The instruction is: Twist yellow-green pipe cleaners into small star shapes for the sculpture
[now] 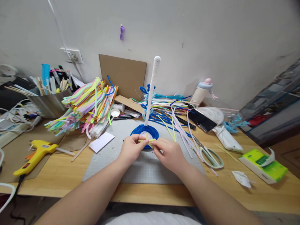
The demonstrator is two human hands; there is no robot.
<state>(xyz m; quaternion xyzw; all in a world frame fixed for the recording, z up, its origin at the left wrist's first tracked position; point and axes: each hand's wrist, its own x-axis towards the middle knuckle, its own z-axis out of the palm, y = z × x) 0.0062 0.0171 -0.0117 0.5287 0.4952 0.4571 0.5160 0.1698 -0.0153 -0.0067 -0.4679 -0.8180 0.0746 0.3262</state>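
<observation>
Between my fingertips is a small cross of yellow pipe cleaners (147,137), held over the base of an upright piece. My left hand (131,147) pinches its left arm, and my right hand (169,152) pinches the right one. Just beyond stands a white wrapped rod (152,89) rising from a round blue coiled base (140,128) with a pale centre. Blue looped pipe cleaners (143,90) are beside the rod. Loose yellow pipe cleaners (173,128) lie to the right on the grey cutting mat (105,167). My hands hide part of the base.
At left are a yellow glue gun (35,156), a bundle of colourful pipe cleaners (91,100) and a metal holder (50,104) with sticks. A white card (102,142) lies on the mat. Scissors (212,157), a phone (202,119) and a green tissue pack (263,164) are at right.
</observation>
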